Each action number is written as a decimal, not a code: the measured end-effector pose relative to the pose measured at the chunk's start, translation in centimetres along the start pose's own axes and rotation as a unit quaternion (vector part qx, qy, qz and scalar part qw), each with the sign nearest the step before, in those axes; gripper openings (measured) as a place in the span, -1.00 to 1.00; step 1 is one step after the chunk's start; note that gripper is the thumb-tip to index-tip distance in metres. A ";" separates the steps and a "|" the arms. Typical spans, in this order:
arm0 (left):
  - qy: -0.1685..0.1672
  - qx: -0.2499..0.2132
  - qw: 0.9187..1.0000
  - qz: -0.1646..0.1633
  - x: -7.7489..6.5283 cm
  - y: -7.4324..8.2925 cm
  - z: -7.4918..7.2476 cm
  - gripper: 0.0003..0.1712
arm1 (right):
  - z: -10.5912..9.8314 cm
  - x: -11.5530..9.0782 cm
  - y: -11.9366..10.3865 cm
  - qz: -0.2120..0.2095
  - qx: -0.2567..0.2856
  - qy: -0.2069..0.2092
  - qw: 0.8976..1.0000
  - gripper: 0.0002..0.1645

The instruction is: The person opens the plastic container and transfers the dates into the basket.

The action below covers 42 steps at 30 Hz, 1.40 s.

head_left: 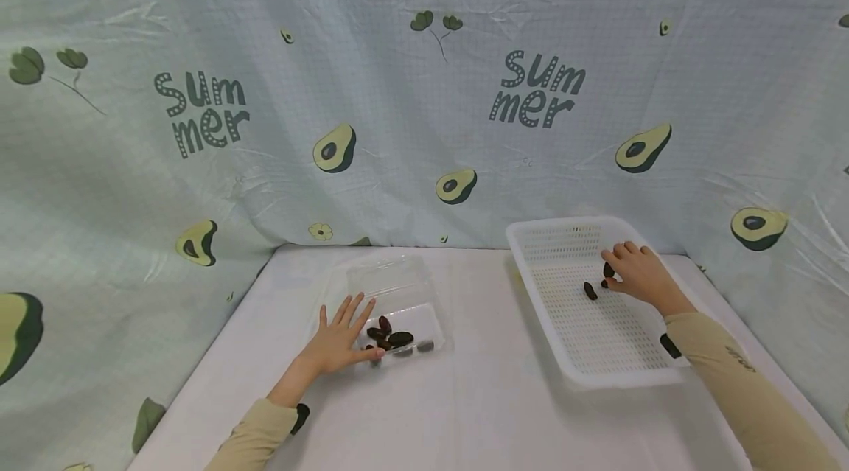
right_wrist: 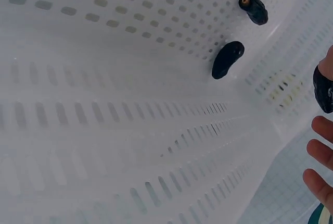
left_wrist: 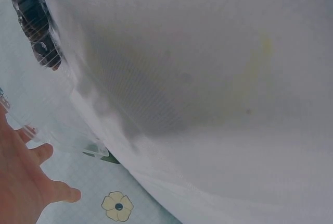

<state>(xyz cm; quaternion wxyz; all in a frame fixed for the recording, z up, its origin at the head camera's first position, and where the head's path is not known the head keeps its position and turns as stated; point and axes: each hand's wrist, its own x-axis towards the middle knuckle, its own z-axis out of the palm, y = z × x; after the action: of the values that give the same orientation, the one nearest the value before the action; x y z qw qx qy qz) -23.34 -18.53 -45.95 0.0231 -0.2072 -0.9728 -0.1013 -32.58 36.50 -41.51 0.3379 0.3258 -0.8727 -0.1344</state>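
Note:
My right hand [head_left: 638, 276] pinches a dark date [right_wrist: 323, 89] over the white perforated basket [head_left: 553, 331]. Two more dates lie on the basket floor: one date [right_wrist: 228, 60] close to the near side wall and another date [right_wrist: 254, 9] showing its pale stem end. At the left, a clear plastic clamshell box [head_left: 434, 323] with its lid tipped back holds several brown dates [head_left: 401, 339]. Spread fingers of my left hand [head_left: 334, 346] reach over the box's left front edge; whether they press on it I cannot tell. Nothing is gripped by that hand.
Both containers stand on a white-covered table [head_left: 477, 382], the box left and the basket right. A printed curtain [head_left: 398, 88] with avocados hangs behind and along both sides. The basket's raised rim [head_left: 544, 309] surrounds the dates there.

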 end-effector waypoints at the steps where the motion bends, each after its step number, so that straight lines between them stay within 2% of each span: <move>1: 0.000 -0.002 1.000 0.000 0.0 0.0 0.0 0.07 | 0.0 -0.1 0.0 0.001 0.002 -0.002 1.000 -0.47; 7: -0.001 -0.004 1.000 0.002 -0.1 0.2 -0.3 0.07 | -0.3 -0.2 -0.4 0.013 0.011 -0.020 1.000 -0.48; 20: -0.005 0.004 1.000 -0.001 0.0 0.3 -0.4 0.06 | -1.0 0.8 -1.7 -0.001 0.054 0.011 0.998 -0.61; 32: -0.002 0.012 1.000 0.003 -0.1 0.3 -0.4 0.07 | -2.6 2.6 -3.3 -0.012 0.075 0.024 0.997 -0.57; 42: 0.001 0.012 1.000 0.002 -0.1 0.2 -0.2 0.06 | -4.9 4.4 -4.7 -0.009 0.088 0.042 0.995 -0.58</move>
<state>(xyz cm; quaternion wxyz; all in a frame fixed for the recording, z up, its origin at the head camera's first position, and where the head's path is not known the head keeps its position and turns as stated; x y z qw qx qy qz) -23.17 -18.41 -45.69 0.0268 -0.2086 -0.9734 -0.0903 -29.44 29.93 -37.80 0.3425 0.3675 -0.8634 -0.0463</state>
